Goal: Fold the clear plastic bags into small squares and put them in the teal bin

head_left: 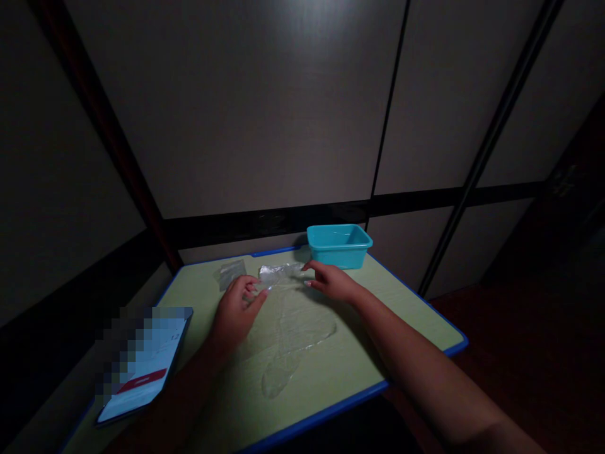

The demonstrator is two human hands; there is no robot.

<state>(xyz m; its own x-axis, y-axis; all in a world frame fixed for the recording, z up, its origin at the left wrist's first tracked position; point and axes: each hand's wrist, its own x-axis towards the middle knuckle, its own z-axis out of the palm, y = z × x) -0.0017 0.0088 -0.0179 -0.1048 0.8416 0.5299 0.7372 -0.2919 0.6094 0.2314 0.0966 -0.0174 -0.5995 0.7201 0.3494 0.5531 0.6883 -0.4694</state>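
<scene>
A thin, clear plastic film [302, 331] lies spread on the table, its lobed outline like that of a disposable glove. Its crumpled, shiny upper end [278, 272] sits between my two hands. My left hand [236, 309] is at the left of this end, fingers loosely bent and thumb held apart. From the right, my right hand [331, 282] reaches over the film's other side, with index finger and thumb apart. Fingertips of both hands are close to the film; whether they touch it I cannot tell. Neither hand visibly grips anything.
The pale green table [401, 315] has a blue edge. A turquoise plastic basket [340, 257] stands at the back right, near the cupboard wall [265, 126]. Another folded clear plastic piece [231, 273] lies at the back left. At the left edge is a tablet [151, 372] with a lit screen.
</scene>
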